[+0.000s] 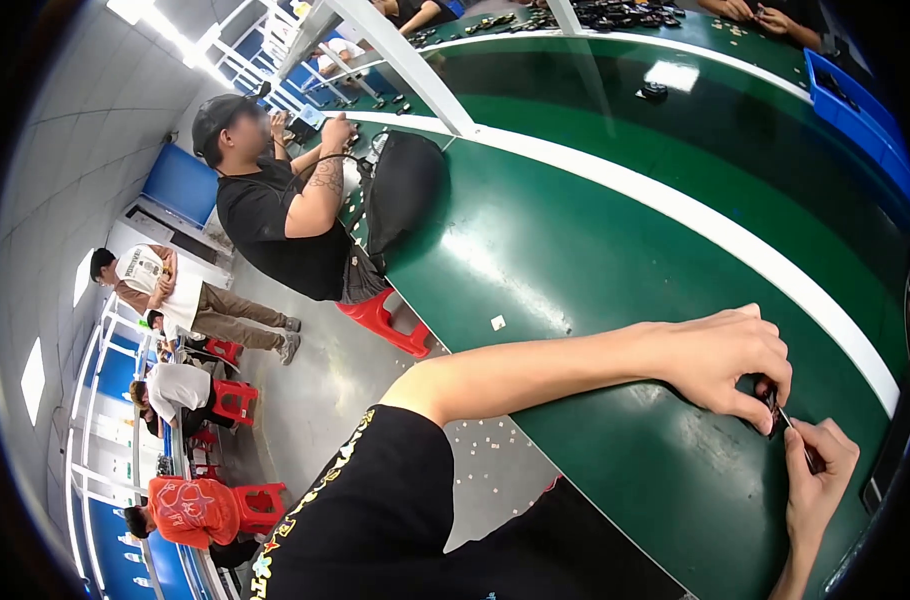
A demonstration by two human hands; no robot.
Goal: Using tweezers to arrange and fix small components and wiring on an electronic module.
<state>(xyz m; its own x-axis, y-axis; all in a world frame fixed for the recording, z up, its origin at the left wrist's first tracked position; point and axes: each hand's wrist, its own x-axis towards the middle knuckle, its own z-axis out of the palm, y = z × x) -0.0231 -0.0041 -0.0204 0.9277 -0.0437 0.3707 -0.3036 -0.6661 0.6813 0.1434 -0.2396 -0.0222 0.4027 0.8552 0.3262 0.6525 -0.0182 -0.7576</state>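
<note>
Over the green tabletop (615,440), at the right, my two hands are close together. My left hand (727,362) is closed, with thumb and fingers pinching a small dark part (772,408). Just nearer to me, my right hand (821,458) is pinched round a thin metal tool (786,419), whose tip meets the dark part. The tool's exact kind is too small to make out, and my fingers hide much of both things.
A white rail (675,205) runs along the table's far side. Further left stand a black bag (407,190) and a seated co-worker (285,210) on a red stool (385,322). A blue bin (860,125) sits at the far right. A small white piece (497,322) lies on the table.
</note>
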